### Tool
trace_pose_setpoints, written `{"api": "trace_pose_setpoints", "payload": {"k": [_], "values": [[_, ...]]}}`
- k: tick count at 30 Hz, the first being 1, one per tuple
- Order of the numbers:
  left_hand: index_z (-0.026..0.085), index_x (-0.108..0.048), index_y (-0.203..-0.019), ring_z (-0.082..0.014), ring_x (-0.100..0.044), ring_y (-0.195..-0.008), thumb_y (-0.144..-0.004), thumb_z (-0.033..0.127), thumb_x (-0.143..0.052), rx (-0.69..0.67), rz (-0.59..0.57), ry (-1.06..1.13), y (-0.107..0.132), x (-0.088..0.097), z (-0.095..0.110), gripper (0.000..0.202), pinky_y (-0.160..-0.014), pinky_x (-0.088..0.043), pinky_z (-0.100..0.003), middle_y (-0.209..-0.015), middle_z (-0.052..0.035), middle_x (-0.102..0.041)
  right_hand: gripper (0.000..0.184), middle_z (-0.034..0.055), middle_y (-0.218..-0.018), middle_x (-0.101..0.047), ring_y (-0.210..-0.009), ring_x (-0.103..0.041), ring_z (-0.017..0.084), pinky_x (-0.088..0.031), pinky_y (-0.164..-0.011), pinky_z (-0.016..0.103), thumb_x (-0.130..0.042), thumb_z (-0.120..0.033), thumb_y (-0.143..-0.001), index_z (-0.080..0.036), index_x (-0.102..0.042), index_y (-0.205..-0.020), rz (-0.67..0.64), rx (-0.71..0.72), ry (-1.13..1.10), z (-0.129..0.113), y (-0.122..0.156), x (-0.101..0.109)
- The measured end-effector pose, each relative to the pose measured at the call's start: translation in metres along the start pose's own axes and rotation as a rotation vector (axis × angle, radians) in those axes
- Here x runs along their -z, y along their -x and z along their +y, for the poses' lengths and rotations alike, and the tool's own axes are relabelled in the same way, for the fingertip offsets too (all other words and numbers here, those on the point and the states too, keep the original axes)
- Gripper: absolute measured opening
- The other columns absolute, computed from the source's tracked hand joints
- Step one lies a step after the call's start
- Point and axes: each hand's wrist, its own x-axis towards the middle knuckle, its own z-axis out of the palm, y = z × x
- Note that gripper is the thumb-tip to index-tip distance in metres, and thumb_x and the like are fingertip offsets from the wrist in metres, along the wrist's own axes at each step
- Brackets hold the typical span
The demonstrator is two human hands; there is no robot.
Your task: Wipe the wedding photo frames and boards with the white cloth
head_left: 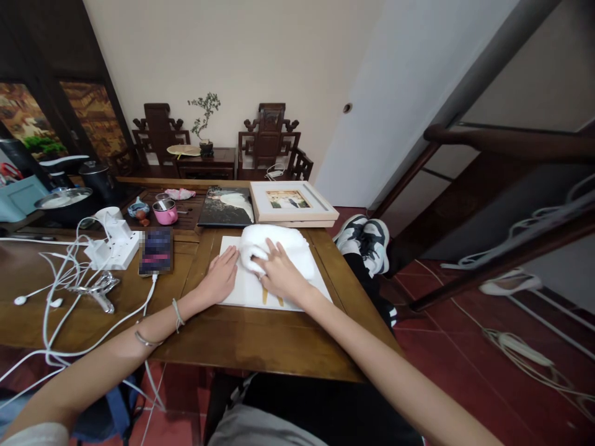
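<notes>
My left hand [222, 277] lies flat on the left edge of a white panel [235, 291], fingers stretched out and holding nothing. My right hand [277, 272] presses down on a bunched white cloth [283, 238], its fingers gripping the near left part where a fold curls up. The cloth covers much of the panel's far half. Below my right hand, tan-coloured marks show on the panel's surface; the rest of them is hidden. The panel rests on the wooden table [260, 334] close to its right end.
Behind the panel lie a framed photo [295, 204] and a dark picture board [225, 207]. To the left are a phone [155, 253] with its cable, a white power strip [121, 251], a silver hair clip [103, 291] and a pink cup [165, 214]. Someone's shoes [365, 241] show at right.
</notes>
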Motion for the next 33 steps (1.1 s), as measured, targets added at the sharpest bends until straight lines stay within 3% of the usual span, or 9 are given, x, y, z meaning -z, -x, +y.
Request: {"api": "trace_pose_setpoints", "payload": {"k": [5, 8, 12, 17, 20, 23, 28, 31, 33], "values": [[0.008, -0.038, -0.141, -0.0221, -0.025, -0.144, -0.095, 0.02, -0.025, 0.007, -0.007, 0.0, -0.001, 0.001, 0.002, 0.049, -0.117, -0.023, -0.043, -0.153, -0.0163, -0.032, 0.04, 0.0202, -0.146, -0.043, -0.142, -0.019, 0.04, -0.022, -0.114, 0.059, -0.053, -0.016, -0.081, -0.01, -0.065, -0.119, 0.001, 0.119, -0.083, -0.05, 0.075, 0.007], [0.008, -0.038, -0.141, -0.0224, -0.024, -0.144, -0.095, 0.02, -0.025, 0.012, -0.009, -0.003, -0.001, 0.001, 0.002, 0.049, -0.117, -0.023, -0.043, -0.153, -0.0163, -0.031, 0.041, 0.0174, -0.144, -0.047, -0.141, -0.023, 0.039, -0.028, -0.114, 0.056, -0.057, -0.015, -0.075, -0.013, -0.068, -0.114, -0.044, 0.169, -0.172, -0.062, 0.1, 0.015], [0.009, -0.038, -0.141, -0.0225, -0.025, -0.144, -0.094, 0.018, -0.027, -0.001, -0.003, -0.002, 0.0, 0.0, 0.002, 0.049, -0.116, -0.024, -0.044, -0.153, -0.0162, -0.032, 0.039, 0.0187, -0.135, -0.055, -0.139, -0.029, 0.036, -0.032, -0.112, 0.053, -0.053, -0.012, -0.08, -0.011, -0.066, -0.116, -0.08, 0.112, -0.164, -0.04, 0.074, 0.021], [0.01, -0.036, -0.142, -0.0224, -0.024, -0.144, -0.095, 0.019, -0.026, 0.006, 0.005, 0.023, 0.0, 0.002, 0.003, 0.049, -0.116, -0.024, -0.045, -0.153, -0.0155, -0.032, 0.036, 0.0164, -0.15, -0.038, -0.143, -0.019, 0.036, -0.023, -0.112, 0.059, -0.048, -0.017, -0.089, -0.011, -0.063, -0.121, -0.063, 0.084, -0.088, 0.004, 0.004, 0.013], [0.01, -0.035, -0.143, -0.0226, -0.024, -0.145, -0.095, 0.02, -0.026, 0.003, -0.006, 0.036, 0.0, 0.004, 0.003, 0.05, -0.116, -0.024, -0.046, -0.154, -0.0157, -0.031, 0.038, 0.0169, -0.147, -0.043, -0.143, -0.018, 0.036, -0.022, -0.111, 0.061, -0.047, -0.013, -0.087, -0.011, -0.062, -0.121, -0.071, 0.098, -0.051, 0.013, -0.013, 0.009], [0.01, -0.035, -0.143, -0.0227, -0.023, -0.145, -0.095, 0.021, -0.026, -0.006, -0.011, 0.035, 0.0, 0.004, 0.002, 0.049, -0.116, -0.025, -0.046, -0.154, -0.0154, -0.031, 0.036, 0.0188, -0.141, -0.05, -0.143, -0.02, 0.035, -0.02, -0.112, 0.061, -0.048, -0.013, -0.086, -0.011, -0.064, -0.118, -0.084, 0.127, -0.048, 0.004, 0.002, 0.012], [0.009, -0.036, -0.142, -0.0236, -0.024, -0.144, -0.093, 0.019, -0.028, -0.004, -0.013, 0.012, 0.0, 0.001, 0.001, 0.051, -0.116, -0.024, -0.047, -0.154, -0.0168, -0.03, 0.038, 0.0148, -0.132, -0.059, -0.144, -0.017, 0.028, -0.013, -0.117, 0.054, -0.05, -0.005, -0.075, -0.015, -0.068, -0.107, -0.164, 0.202, -0.157, -0.029, 0.063, 0.031], [0.007, -0.037, -0.142, -0.0233, -0.025, -0.144, -0.093, 0.019, -0.026, 0.0, -0.008, -0.001, 0.0, 0.0, 0.001, 0.051, -0.116, -0.024, -0.046, -0.153, -0.0174, -0.031, 0.036, 0.015, -0.137, -0.054, -0.144, -0.02, 0.025, -0.016, -0.118, 0.048, -0.051, -0.006, -0.074, -0.016, -0.068, -0.104, -0.193, 0.2, -0.193, -0.034, 0.083, 0.04], [0.007, -0.037, -0.141, -0.0231, -0.025, -0.144, -0.095, 0.02, -0.024, 0.001, -0.004, -0.004, 0.0, 0.001, 0.002, 0.05, -0.116, -0.024, -0.045, -0.153, -0.0174, -0.031, 0.033, 0.0157, -0.143, -0.048, -0.142, -0.027, 0.025, -0.022, -0.117, 0.046, -0.05, -0.01, -0.08, -0.016, -0.066, -0.107, -0.183, 0.16, -0.191, -0.026, 0.079, 0.041]]}}
